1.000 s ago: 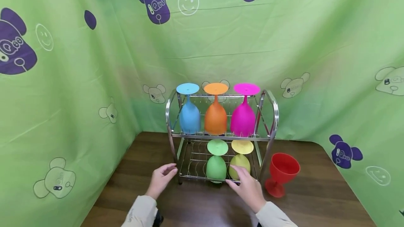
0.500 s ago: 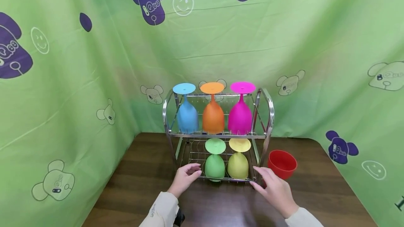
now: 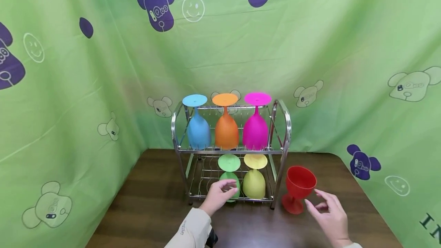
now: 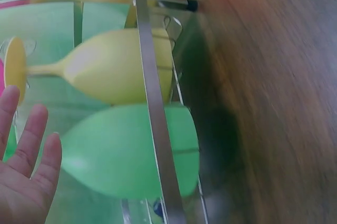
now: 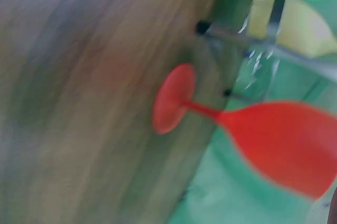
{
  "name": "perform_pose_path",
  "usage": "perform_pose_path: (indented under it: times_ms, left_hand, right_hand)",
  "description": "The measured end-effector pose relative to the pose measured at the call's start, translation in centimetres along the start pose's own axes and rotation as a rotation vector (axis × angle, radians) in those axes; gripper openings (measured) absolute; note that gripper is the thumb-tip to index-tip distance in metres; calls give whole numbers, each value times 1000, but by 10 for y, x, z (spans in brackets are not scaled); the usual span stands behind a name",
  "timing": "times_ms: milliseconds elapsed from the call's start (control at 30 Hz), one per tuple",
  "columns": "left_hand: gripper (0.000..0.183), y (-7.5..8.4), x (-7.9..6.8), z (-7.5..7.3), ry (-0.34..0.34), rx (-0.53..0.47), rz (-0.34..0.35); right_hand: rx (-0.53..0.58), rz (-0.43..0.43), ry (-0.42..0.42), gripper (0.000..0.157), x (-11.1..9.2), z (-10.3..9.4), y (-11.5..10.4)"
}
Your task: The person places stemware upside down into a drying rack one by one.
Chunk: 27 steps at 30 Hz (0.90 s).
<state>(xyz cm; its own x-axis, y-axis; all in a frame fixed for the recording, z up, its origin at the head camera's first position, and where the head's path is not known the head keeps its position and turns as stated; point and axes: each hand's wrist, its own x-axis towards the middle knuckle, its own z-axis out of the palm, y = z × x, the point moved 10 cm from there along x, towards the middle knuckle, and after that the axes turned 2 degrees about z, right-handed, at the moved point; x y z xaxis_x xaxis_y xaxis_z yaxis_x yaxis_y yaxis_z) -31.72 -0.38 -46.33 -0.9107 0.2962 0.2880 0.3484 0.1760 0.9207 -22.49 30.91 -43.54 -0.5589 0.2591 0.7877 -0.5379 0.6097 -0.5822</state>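
Note:
A red goblet (image 3: 301,181) stands upright on the table, right of a two-tier metal rack (image 3: 227,151). My right hand (image 3: 330,215) is beside its bowl, fingers apart and slightly bent; whether a fingertip touches it is hard to tell. The right wrist view shows the red goblet's foot (image 5: 174,99) on the wood. My left hand (image 3: 218,196) hovers before the green goblet (image 4: 121,150), holding nothing and partly covering it in the head view. Next to that one, a yellow goblet (image 3: 254,185) also hangs upside down on the lower tier.
On the upper tier, blue (image 3: 198,131), orange (image 3: 226,131) and magenta (image 3: 255,131) goblets stand upside down. The rack's left lower part (image 3: 203,179) shows bare wires. Green printed cloth (image 3: 213,49) encloses the brown wooden table (image 3: 138,206) behind and at the sides.
My right hand has moved right, from before the yellow goblet to beside the red one. The left hand has also moved right, from the rack's left corner to the green goblet.

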Motion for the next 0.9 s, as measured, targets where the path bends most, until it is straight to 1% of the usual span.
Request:
perform_pose_path:
  times_ms: [67, 100, 167, 233, 300, 400, 467, 600, 767, 900]
  left_hand:
    - [24, 0, 0, 7, -13, -12, -13]
    - [25, 1, 1, 10, -22, -18, -13]
    - [26, 6, 2, 17, -35, -25, 0]
    - [28, 12, 4, 23, -48, -33, 26]
    - [29, 17, 6, 30, -62, -38, 44]
    - [28, 23, 9, 39, -79, -44, 42]
    - [28, 24, 9, 43, -82, -45, 26]
    - [27, 30, 9, 45, -69, -50, 23]
    - [27, 27, 8, 43, -32, -88, 23]
    - [29, 22, 7, 45, -39, -123, 36]
  right_hand:
    - [5, 139, -22, 53, -2, -5, 18]
    - [-7, 213, -47, 58, -2, -6, 24]
    - [-20, 319, -115, 71, -2, -5, 38]
    - [-27, 404, -201, 83, -4, 1, 51]
    - [-30, 465, -273, 93, -5, 8, 63]
    - [-23, 556, -350, 100, -8, 18, 81]
    - [-9, 600, -387, 101, -11, 26, 88]
    - [20, 644, -431, 101, -14, 40, 95]
    - [78, 686, -442, 96, -19, 54, 99]
    - [103, 687, -448, 92, -21, 62, 100]
